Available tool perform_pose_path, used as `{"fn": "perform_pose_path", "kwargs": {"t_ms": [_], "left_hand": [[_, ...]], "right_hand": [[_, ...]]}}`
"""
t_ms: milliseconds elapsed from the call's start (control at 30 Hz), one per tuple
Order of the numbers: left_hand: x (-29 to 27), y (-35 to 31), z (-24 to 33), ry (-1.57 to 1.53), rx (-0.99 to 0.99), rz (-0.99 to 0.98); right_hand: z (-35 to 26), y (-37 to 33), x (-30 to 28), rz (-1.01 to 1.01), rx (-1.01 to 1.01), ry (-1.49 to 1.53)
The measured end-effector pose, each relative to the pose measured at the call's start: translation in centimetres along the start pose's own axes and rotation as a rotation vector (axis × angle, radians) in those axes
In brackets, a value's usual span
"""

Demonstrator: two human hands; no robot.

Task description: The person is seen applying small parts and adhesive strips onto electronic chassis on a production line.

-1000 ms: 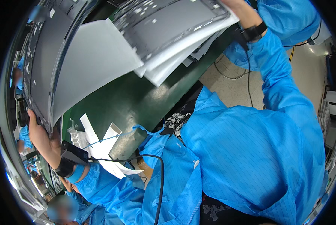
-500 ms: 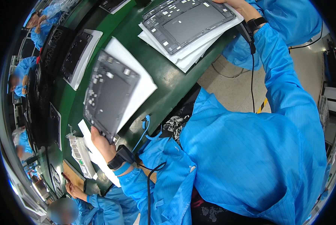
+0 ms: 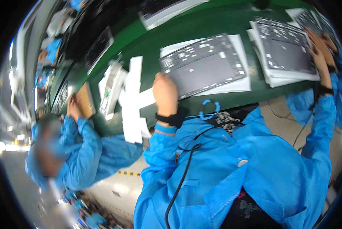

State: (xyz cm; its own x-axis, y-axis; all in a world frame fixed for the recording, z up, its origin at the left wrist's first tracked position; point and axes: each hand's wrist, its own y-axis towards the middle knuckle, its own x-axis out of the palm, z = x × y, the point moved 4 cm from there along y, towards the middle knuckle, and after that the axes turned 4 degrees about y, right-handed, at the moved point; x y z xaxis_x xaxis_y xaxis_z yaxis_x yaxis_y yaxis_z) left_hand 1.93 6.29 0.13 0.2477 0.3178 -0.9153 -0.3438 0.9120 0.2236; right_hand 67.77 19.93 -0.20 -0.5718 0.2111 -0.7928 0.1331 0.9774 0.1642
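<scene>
Flat dark-grey rectangular panel [image 3: 201, 66] pinched by fingers of left hand [image 3: 165, 95]; right hand [image 3: 321, 64] at similar stacked panel [image 3: 287, 51], closure cannot be told.

On the green counter [image 3: 150, 47] I've a narrow gap between the grey rectangular panel [image 3: 205, 70] and grey-panel stack [image 3: 289, 53]; white paper strips [image 3: 131, 103] obstruct leftward.

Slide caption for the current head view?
Left hand at a thin dark-grey rectangular panel on a white sheet; right hand at another panel.

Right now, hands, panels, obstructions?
Left hand at left edge of dark panel; panel on white sheet. Right hand at panel stack. Co-worker's hand beside right hand.
</scene>
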Motion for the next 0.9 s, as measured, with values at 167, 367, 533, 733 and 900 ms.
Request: {"fn": "perform_pose_path", "kwargs": {"t_ms": [167,367,533,733,900], "left_hand": [[0.1,-0.3,-0.2,0.143,-0.056,-0.08],[-0.4,-2.3,-0.6,0.109,-0.075,-0.158],[-3.7,-3.0,2.1,0.118,0.129,0.125],[-3.7,-4.2,10.8,-0.537,0.312,-0.331],[1.8,-3.1,20.6,-0.852,0.279,-0.377]], "right_hand": [[6.0,3.4,1.2,0.084,-0.246,-0.327],[6.9,3.3,1.0,-0.019,-0.132,-0.479],[4.6,1.5,0.3,-0.087,-0.145,-0.572],[12.3,2.2,-0.7,-0.024,-0.102,-0.221],[2.8,0.5,0.2,0.077,-0.315,-0.3]]}}
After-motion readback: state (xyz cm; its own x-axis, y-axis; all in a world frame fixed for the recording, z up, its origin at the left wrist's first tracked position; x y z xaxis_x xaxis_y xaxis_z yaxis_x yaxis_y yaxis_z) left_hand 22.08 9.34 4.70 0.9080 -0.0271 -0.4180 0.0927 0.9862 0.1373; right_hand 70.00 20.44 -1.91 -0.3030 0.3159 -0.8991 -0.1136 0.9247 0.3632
